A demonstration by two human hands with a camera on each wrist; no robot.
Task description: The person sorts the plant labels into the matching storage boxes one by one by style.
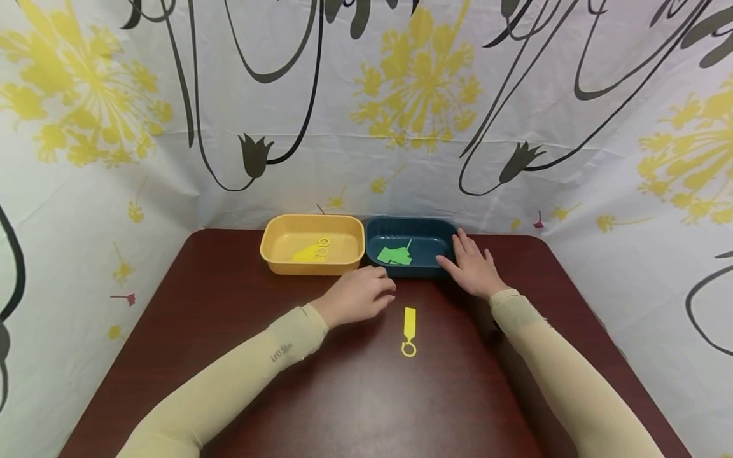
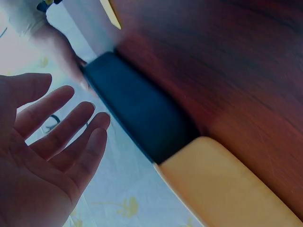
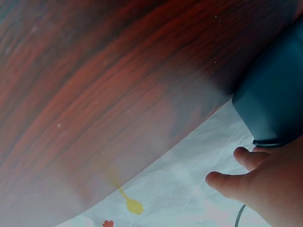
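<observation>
In the head view my left hand (image 1: pixel 357 296) hovers with relaxed fingers before the meeting ends of a yellow tray (image 1: pixel 303 268) and a dark blue tray (image 1: pixel 420 272). Its palm and loosely bent fingers hold nothing in the left wrist view. My right hand (image 1: pixel 475 267) rests at the right end of the blue tray, fingers straight along its outer side and thumb at the front rim. A flat yellow ring-ended tag (image 1: pixel 409 323) lies on the table in front of both hands. Several green tags (image 1: pixel 395 256) lie inside the blue tray.
Yellow tags (image 1: pixel 311 252) with ring ends lie in the yellow tray. Both trays stand side by side at the back edge of the dark red-brown table (image 1: pixel 366 394). A white flower-printed cloth (image 1: pixel 321 127) hangs behind and along the sides.
</observation>
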